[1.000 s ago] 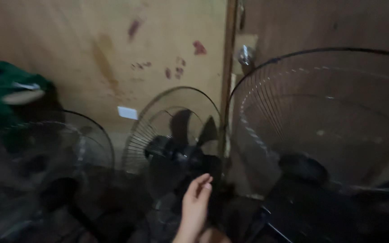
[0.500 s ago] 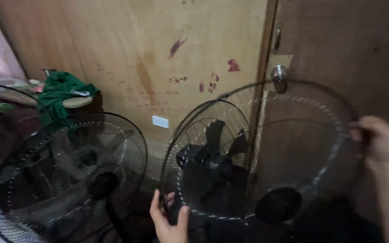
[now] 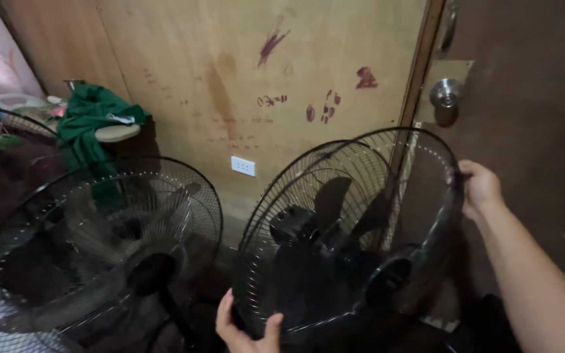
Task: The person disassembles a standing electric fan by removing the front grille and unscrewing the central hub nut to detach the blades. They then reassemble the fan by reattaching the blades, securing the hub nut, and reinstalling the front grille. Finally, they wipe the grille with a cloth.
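A black fan [image 3: 308, 229] with dark blades stands in front of a plywood wall. Its round front wire grille [image 3: 420, 216] is tilted off the fan, swung toward the right. My right hand [image 3: 477, 188] grips the grille's upper right rim. My left hand [image 3: 246, 327] holds the lower left rim of the fan's cage, fingers curled over the wire.
A second black fan [image 3: 99, 255] with pale blades stands to the left. Behind it a green cloth [image 3: 96, 117] lies on a small table. A white wall socket [image 3: 243, 166] sits low on the wall. A brown door with a metal knob [image 3: 446, 93] is at the right.
The view has swung left and steadied. My right hand came in and took the grille's rim; the grille has tilted further off the fan. My left hand moved down to the lower rim.
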